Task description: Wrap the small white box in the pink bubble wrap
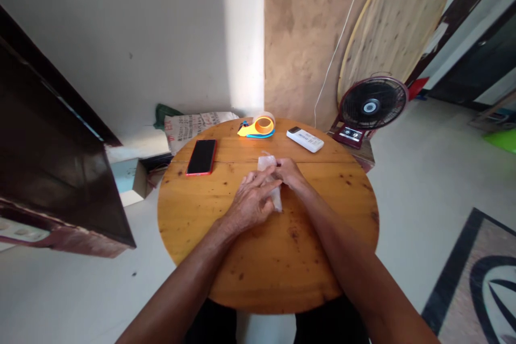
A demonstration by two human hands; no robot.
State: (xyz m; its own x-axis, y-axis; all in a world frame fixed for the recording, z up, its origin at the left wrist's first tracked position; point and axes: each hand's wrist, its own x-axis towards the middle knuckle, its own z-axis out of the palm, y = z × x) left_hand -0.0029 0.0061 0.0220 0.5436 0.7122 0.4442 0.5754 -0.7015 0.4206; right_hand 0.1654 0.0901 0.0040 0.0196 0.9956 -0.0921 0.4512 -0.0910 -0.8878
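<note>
A small packet of whitish, translucent plastic wrap (pixel 266 162) lies on the round wooden table, directly in front of me. Across its middle rests my left hand (pixel 253 199), fingers stretched out and slightly apart, pressing on the plastic. My right hand (pixel 289 173) is at the packet's right edge with its fingers curled in and gripping it; the fingertips are partly hidden. What the plastic contains, if anything, cannot be made out. Beyond the hands stands a yellow and blue tape dispenser (pixel 246 131) with a roll of tape.
On the wooden table (pixel 258 279) a red-edged phone (pixel 201 157) lies left and a white remote control (pixel 305 140) right. A fan (pixel 373 106) stands past the right rim. Behind are a printed sack (pixel 187 128) and the wall; an open box (pixel 131 180) sits on the floor.
</note>
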